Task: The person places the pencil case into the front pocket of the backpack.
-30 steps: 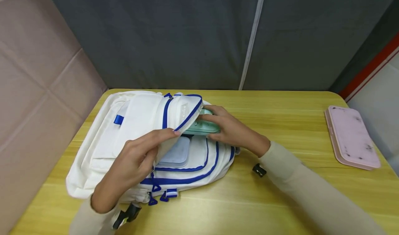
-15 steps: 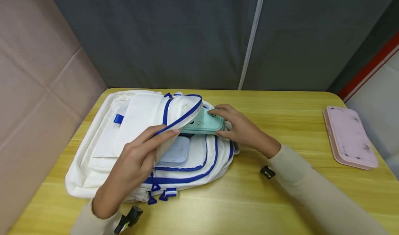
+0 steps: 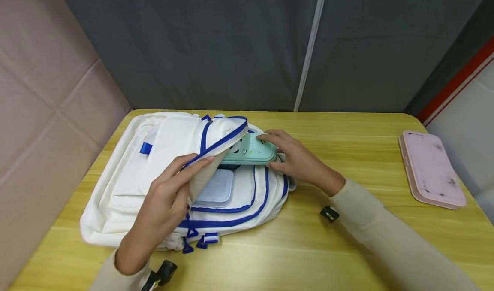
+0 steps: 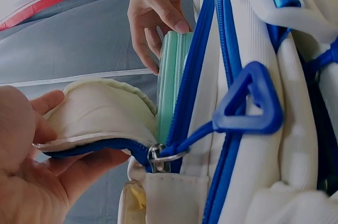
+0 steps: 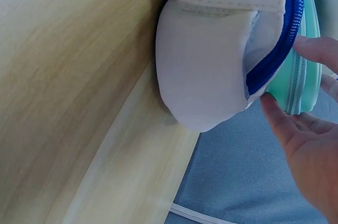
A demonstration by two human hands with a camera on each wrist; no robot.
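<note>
A white backpack (image 3: 170,132) with blue zippers lies on the table, its front pocket unzipped. My left hand (image 3: 164,198) pinches the edge of the pocket's flap (image 3: 206,175) and holds it folded back; the left wrist view shows the flap (image 4: 105,105) between thumb and fingers. At the opening, my right hand (image 3: 297,160) grips the outer end of a mint-green zippered pencil case (image 3: 252,149), thumb on one side, fingers on the other. The case's left end is hidden under the flap. In the right wrist view, the right hand's fingertips (image 5: 272,105) touch the case (image 5: 306,89) beside the blue zipper.
A pink case (image 3: 434,168) with dark marks lies at the table's right side. A pale translucent panel (image 3: 216,190) sits on the backpack's front. Blue triangular zipper pulls (image 4: 253,100) hang at the near side. A dark grey curtain (image 3: 216,46) stands behind the table (image 3: 347,130).
The right hand has shifted slightly right, and more of the green pencil case shows past the flap. The left hand has drawn the flap's edge a little further to the left.
</note>
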